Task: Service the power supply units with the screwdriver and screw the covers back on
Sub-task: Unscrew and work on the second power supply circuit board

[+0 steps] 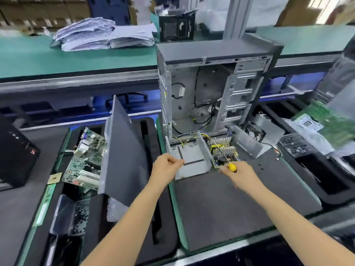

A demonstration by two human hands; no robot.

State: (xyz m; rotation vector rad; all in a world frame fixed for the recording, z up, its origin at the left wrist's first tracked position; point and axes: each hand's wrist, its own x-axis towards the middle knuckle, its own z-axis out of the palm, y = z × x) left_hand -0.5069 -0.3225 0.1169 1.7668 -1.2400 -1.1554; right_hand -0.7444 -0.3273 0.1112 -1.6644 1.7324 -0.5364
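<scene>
An opened power supply unit lies on the dark mat [221, 204] in front of me. Its grey metal housing [192, 158] is on the left, and its circuit board [222, 150] with yellow parts and heat sinks is exposed on the right. My left hand [166, 166] pinches the housing's near left edge. My right hand [240, 172] grips a screwdriver [232, 167] with a yellow handle, whose shaft points up and left onto the board. A loose grey cover [251, 144] lies to the right of the unit.
An open computer case [211, 89] stands upright just behind the unit. A grey side panel [123, 150] leans on the left over a tray holding a motherboard [84, 160] and a box of screws [79, 217]. Bagged boards [315, 127] lie at the right.
</scene>
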